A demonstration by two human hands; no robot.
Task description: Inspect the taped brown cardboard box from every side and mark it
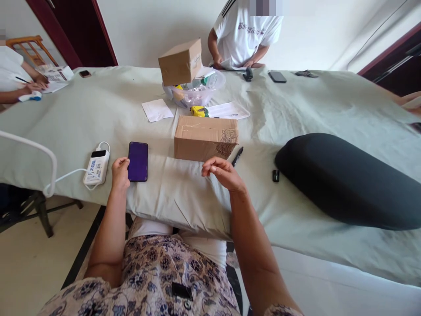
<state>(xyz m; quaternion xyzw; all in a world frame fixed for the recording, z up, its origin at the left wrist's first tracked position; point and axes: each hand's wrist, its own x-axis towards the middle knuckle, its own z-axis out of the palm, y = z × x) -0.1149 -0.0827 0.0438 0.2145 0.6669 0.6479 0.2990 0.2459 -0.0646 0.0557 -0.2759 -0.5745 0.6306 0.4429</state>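
Observation:
My left hand [121, 174] is closed at the left edge of a dark phone [138, 161] with a purple screen, its fingertips against that edge. My right hand [225, 173] is raised in front of a brown cardboard box [206, 131]. Its fingers are loosely bent and apart, with nothing visible in them. Dark scribbled lines mark the box's right end. A black pen [237, 156] lies just right of the box, beyond the right hand. A small black cap-like piece [275, 176] rests farther right.
A white power bank [97, 166] with a cable lies left. Behind the box are a yellow tape measure [199, 111], papers [157, 110] and a plastic basin [215, 83] topped by another cardboard box [180, 63]. A large black padded seat [348, 180] fills the right. People sit across the table.

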